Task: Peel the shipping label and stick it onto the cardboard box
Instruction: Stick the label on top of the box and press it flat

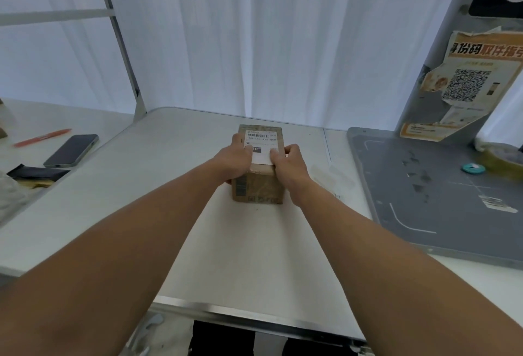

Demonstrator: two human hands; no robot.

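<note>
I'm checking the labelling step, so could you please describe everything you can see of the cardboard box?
The cardboard box is small, brown and closed, standing on the white table. Dark printing marks its near side. A white shipping label with a barcode lies on its top. The left hand and right hand grip its sides, thumbs pressing the label's near edge.

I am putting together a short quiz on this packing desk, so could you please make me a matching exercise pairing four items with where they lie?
Items:
1. shipping label
2. phone
3. orange pen
4. teal disc

Places:
A. on the grey mat at the right
B. on top of the cardboard box, under both thumbs
C. far left, beyond the phone
D. left side of the table, screen up

Pairs: 1-B, 2-D, 3-C, 4-A
</note>
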